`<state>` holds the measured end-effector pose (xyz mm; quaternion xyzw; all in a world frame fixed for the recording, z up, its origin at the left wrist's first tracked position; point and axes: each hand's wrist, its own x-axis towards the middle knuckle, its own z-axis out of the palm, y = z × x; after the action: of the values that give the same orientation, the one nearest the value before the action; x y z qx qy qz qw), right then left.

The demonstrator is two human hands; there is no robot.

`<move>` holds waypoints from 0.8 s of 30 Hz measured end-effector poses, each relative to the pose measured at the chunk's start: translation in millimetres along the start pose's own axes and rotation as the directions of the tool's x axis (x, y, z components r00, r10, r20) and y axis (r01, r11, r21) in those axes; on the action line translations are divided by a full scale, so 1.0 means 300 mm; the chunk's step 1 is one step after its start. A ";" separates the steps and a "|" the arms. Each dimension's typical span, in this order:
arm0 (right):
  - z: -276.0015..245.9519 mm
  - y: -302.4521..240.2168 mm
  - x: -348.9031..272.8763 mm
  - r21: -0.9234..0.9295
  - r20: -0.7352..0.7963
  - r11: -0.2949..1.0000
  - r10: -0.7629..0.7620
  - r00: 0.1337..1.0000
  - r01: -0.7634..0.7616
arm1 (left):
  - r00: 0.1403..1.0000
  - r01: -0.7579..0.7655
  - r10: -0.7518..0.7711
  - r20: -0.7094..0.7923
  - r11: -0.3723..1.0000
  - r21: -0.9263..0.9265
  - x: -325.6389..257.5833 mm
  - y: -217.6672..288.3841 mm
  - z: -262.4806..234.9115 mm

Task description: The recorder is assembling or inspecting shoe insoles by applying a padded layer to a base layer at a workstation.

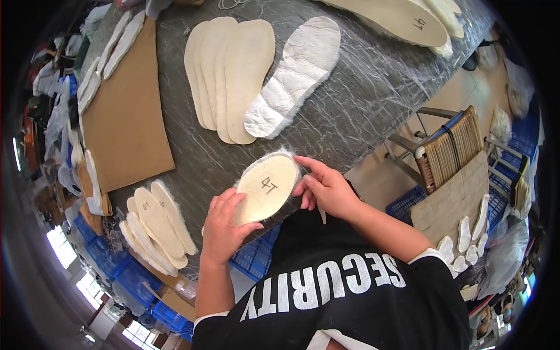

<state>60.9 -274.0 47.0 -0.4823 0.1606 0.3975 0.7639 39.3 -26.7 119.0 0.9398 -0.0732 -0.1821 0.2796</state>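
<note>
A cream insole (pixel 266 189) with a handwritten mark and a white fleece fringe is held up near the table's front edge. My left hand (pixel 224 224) grips its lower left end, thumb underneath and fingers along the side. At its upper right edge, my right hand (pixel 326 189) has the index finger laid on the fringe, the thumb and other fingers bent in close. Something thin and pale (pixel 322 216) pokes out below that hand; its kind is unclear. Beyond lie several overlapping cream insole pieces (pixel 249 76) and a shiny white fleece-edged insole (pixel 297 76).
Several marked insoles (pixel 157 224) are piled at the table's left front, near a cardboard sheet (pixel 125 111). More large insoles (pixel 402 22) lie at the far right. A folding stool (pixel 449 149) and a board with small pieces (pixel 455 210) stand to the right, above blue crates (pixel 405 201).
</note>
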 end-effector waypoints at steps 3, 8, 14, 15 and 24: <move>-0.001 -0.001 0.001 0.004 0.008 1.000 0.004 1.000 -0.004 | 1.000 -0.006 0.006 0.003 1.000 0.011 0.004 0.004 -0.003; -0.008 0.004 0.007 0.015 0.020 1.000 0.010 1.000 -0.010 | 1.000 -0.012 0.012 0.001 1.000 0.022 0.013 0.007 -0.003; -0.011 0.004 0.012 0.022 0.031 1.000 0.017 0.999 -0.017 | 1.000 -0.008 0.008 0.005 1.000 0.028 0.016 0.004 -0.002; -0.011 0.005 0.012 0.022 0.034 1.000 0.017 0.999 -0.018 | 1.000 -0.008 0.008 0.011 1.000 0.029 0.016 0.004 -0.002; -0.015 -0.001 0.012 0.004 0.037 0.999 0.037 0.999 -0.037 | 0.999 -0.020 0.019 0.027 0.999 0.031 0.025 0.013 -0.002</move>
<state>64.1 -276.2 42.7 -0.4699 0.1563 0.4199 0.7605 46.3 -31.5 119.2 0.9409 -0.0888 -0.1906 0.2655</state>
